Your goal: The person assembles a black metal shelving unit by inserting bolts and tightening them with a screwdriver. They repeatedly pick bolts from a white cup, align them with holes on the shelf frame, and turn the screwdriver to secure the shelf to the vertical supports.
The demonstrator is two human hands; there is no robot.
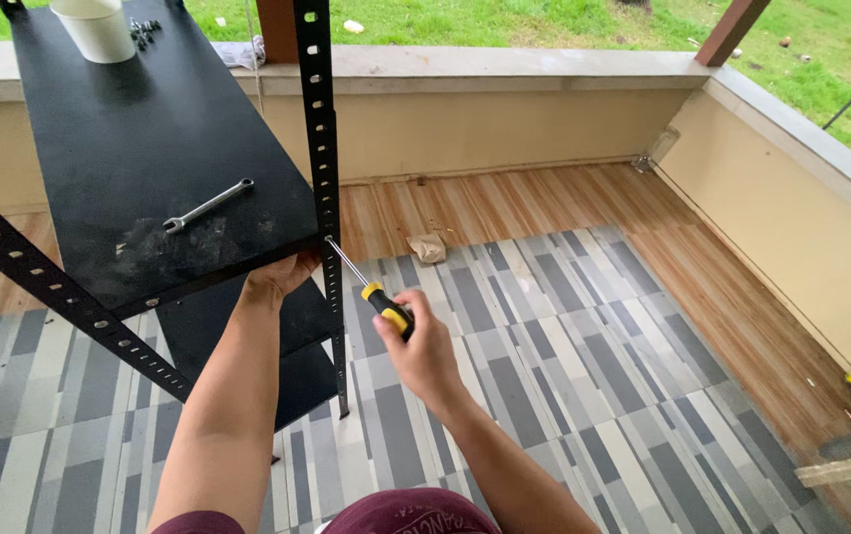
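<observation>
Item 1: screwdriver (374,295), centre of the frame. Yellow-and-black handle, thin bare metal shaft. My right hand (423,348) is wrapped closed around the handle; the tip sits against the upright post (323,148) at the shelf corner. I judge it light, rigid, with a grippy handle; best held at the thick handle, never the slick shaft, which could skate off a screw head.

Item 2: black shelf board (148,148), upper left of the frame. Flat, dusty, thin metal or coated board. My left hand (277,277) reaches under its near corner edge, fingers curled beneath; I cannot tell how tightly they close. I judge it stiff but moderately heavy, liable to wobble; supported best from under the corner, beside the post.

Item 3: slotted black posts, one vertical at centre, one angled bar (59,297) at lower left. Hard, edges probably sharp.

Item 4: spanner (208,206), lying loose on the shelf board, apart from both hands. Small, solid, may slide if the board tilts.

Item 5: white cup (97,25) and a few bolts (142,32), top left, on the board's far end.

Item 6: lower shelf (247,346), below; striped floor (593,346) underneath.
</observation>
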